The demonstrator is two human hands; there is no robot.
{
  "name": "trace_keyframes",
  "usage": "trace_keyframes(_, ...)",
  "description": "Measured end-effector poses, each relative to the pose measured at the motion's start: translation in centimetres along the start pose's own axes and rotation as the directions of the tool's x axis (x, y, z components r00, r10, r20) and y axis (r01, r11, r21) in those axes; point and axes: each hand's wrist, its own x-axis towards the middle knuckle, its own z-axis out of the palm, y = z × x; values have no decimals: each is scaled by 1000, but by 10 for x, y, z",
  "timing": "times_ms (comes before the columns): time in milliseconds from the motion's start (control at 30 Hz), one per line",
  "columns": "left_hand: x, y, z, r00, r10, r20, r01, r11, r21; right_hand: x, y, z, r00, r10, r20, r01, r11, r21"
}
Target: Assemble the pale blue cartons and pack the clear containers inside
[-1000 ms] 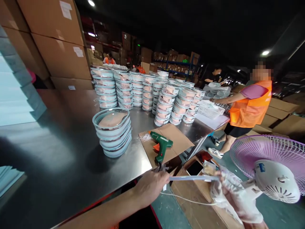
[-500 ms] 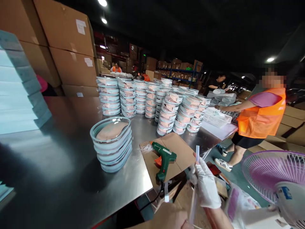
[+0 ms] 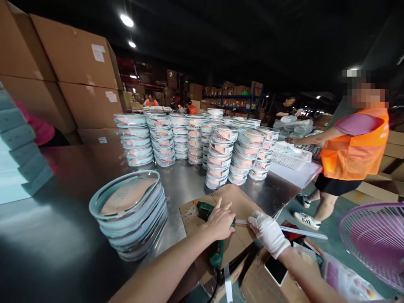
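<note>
My bare left hand (image 3: 221, 222) rests on top of the green glue gun (image 3: 215, 252), which lies on a flattened piece of cardboard (image 3: 240, 202) at the steel table's (image 3: 63, 235) near corner. My right hand (image 3: 267, 232), in a white glove, holds a long clear glue stick (image 3: 299, 231) level, its near end at the back of the gun by my left hand. A short stack of oval lidded containers (image 3: 132, 214) with pinkish contents stands just left of the cardboard.
Several tall stacks of the same containers (image 3: 205, 147) fill the table's far side. A person in an orange vest (image 3: 350, 147) works at the right. A purple fan (image 3: 375, 240), open cartons with a phone (image 3: 276, 269) and a plastic bag (image 3: 344, 277) lie below right. Big cartons (image 3: 78, 80) at left.
My left hand has come up from below the table edge onto the glue gun. My gloved right hand turned the glue stick from upright to level and brought it to the gun.
</note>
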Motion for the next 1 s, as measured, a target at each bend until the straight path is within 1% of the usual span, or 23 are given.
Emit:
trace_keyframes(100, -1, 2, -2, 999, -36, -13, 36, 999, 35, 5, 5, 4, 998, -61, 21, 62, 996, -69)
trace_keyframes(233, 1, 2, -12, 998, -59, 3, 59, 997, 57, 9, 13, 2, 987, -158, 10, 158, 984, -79)
trace_keyframes(367, 4, 6, -23, 996, -61, 59, 57, 997, 59, 8, 17, 1, 963, -269, -21, 267, 962, -49)
trace_keyframes(467, 1, 12, -26, 994, -72, 77, 67, 996, 63, 5, 16, 3, 946, -317, -71, 313, 947, -68)
trace_keyframes(600, -11, 19, -22, 989, -132, 68, 128, 990, 63, 8, 11, 8, 913, -392, -110, 378, 916, -132)
trace_keyframes(733, -23, 23, -13, 978, -201, 56, 197, 978, 67, 22, 8, 20, 852, -518, -69, 507, 851, -136)
trace_keyframes(833, -25, 24, -9, 970, -237, 61, 233, 970, 64, 32, 7, 32, 815, -578, -46, 567, 811, -144)
trace_keyframes(933, -24, 23, -5, 966, -247, 72, 244, 969, 51, 35, 4, 43, 797, -603, -29, 592, 791, -158)
trace_keyframes(1000, -22, 22, -3, 966, -249, 74, 246, 968, 40, 35, 1, 48, 799, -601, -25, 589, 791, -164)
